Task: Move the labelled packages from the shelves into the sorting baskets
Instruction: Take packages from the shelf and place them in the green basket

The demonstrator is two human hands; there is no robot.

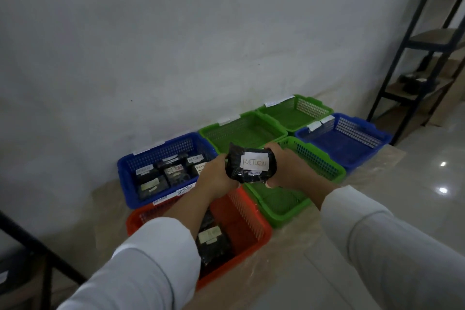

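A black package (250, 166) with a white label reading RETURN is held in the air between both hands, above the baskets. My left hand (216, 172) grips its left edge and my right hand (284, 168) grips its right edge. Below to the left, a blue basket (125, 176) holds several black packages with RETURN labels. Near me, an orange basket (251, 221) tagged OVERDUE has black packages inside, partly hidden by my left arm.
Three green baskets (324, 166) (241, 128) (294, 111) and a second blue basket (352, 141) show nothing inside. All sit on the floor against a white wall. A dark metal shelf rack (427, 45) stands at the right, another frame (25, 241) at the lower left.
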